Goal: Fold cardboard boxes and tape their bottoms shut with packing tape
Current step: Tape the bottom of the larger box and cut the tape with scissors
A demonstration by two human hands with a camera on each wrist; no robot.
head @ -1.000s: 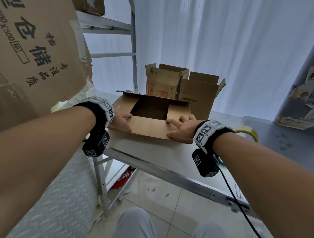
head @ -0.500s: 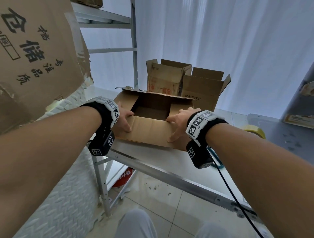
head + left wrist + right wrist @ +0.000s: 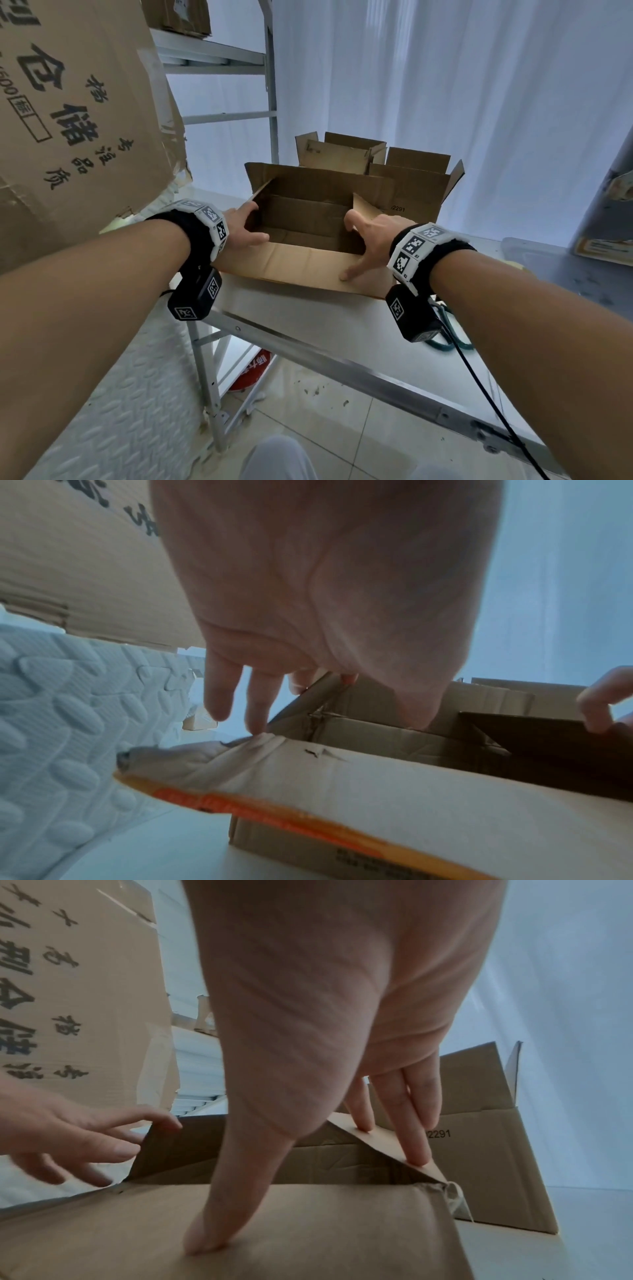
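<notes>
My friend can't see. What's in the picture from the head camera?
Two hands work on an open cardboard box on a white table: the left hand and right hand push its side flaps. More open boxes stand behind it.

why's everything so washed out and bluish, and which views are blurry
Head view: bright white curtain backlights the scene, and straight shelf rails bow from wide-angle distortion. Left wrist view: left hand looms soft and dim. Right wrist view: the cardboard box flap nearest the lens is soft.

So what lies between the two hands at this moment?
In the head view, the box's open dark cavity lies between the left hand and right hand, with the near flap along its front edge.
</notes>
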